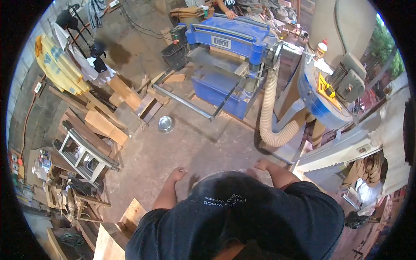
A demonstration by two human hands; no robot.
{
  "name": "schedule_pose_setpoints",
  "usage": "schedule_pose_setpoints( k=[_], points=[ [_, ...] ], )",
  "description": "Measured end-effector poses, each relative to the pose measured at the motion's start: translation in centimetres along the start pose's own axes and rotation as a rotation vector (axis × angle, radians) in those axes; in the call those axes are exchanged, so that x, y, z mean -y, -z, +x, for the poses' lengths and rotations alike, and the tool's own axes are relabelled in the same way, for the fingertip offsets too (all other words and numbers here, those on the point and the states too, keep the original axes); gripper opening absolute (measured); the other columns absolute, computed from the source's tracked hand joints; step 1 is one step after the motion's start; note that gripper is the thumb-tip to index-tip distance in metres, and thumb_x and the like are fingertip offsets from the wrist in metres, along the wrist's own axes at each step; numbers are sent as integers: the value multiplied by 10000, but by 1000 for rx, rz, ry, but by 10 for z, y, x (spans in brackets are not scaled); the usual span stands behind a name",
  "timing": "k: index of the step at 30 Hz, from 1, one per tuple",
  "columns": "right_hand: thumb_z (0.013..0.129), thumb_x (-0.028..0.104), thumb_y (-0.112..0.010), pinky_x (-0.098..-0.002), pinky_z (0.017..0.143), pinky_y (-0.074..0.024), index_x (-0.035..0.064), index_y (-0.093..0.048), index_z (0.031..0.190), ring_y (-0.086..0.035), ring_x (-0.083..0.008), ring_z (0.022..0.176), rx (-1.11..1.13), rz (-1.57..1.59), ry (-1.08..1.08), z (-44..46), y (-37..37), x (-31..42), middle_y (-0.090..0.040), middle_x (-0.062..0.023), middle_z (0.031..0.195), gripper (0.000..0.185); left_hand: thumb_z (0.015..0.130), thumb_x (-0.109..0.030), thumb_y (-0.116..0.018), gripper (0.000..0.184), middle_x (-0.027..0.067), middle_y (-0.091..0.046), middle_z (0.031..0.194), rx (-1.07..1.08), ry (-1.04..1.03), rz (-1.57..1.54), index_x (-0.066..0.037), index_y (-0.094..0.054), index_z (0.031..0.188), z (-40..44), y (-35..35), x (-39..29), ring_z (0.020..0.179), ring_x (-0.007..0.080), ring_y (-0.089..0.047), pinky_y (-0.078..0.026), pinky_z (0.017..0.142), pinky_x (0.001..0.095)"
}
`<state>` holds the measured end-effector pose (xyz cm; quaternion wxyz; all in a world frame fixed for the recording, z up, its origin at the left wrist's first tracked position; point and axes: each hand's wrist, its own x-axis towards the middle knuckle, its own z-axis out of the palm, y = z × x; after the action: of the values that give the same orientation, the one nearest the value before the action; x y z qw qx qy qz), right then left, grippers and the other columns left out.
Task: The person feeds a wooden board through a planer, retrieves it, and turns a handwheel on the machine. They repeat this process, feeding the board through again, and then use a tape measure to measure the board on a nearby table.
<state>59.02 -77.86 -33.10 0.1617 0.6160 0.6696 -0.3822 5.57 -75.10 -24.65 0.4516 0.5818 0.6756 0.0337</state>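
Observation:
My left hand [178, 174] hangs low in front of my body over the concrete floor [151, 151]. Its fingers are loosely bent and partly apart, with nothing seen in them. On the other side my right hand [261, 164] is also free, fingers slightly curled, near the bend of a ribbed beige hose [277, 138]. Neither hand touches anything I can make out. Ahead stands a blue thickness planer [229, 32] with a roller frame [184, 103] reaching toward me. A round metal bowl [165, 124] lies on the floor ahead of my left hand.
Behind the planer, another person's hand [230, 14] rests at its top. A blue dust collector [323, 97] holds a yellow tool [327, 89] and a glue bottle [321, 48]. Boards [106, 125] and a step ladder [82, 160] line the left; a black bucket [174, 56] stands beside the planer.

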Motion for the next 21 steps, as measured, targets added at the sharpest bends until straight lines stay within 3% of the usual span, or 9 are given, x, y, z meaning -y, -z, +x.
schedule_pose_setpoints(
  k=[12, 21],
  points=[
    [782, 515, -612, -400, 1021, -376, -22, -558, 1216, -501, -360, 1191, -101, 194, -120, -36, 10, 45, -533, -237, 1265, 692, 816, -391, -621, 583, 235, -608, 1147, -5, 4, 11, 1, -541, 1241, 13, 11, 26, 1079, 323, -589, -450, 934, 377],
    [779, 513, -613, -403, 1002, -397, -7, -560, 1221, -530, -362, 1156, -132, 189, -73, -25, -7, 33, -565, -231, 1223, 685, 814, -408, -628, 598, 228, -597, 1173, 25, 18, -2, -11, -537, 1252, 6, 10, 30, 1100, 319, -578, -441, 943, 374]
  ],
)
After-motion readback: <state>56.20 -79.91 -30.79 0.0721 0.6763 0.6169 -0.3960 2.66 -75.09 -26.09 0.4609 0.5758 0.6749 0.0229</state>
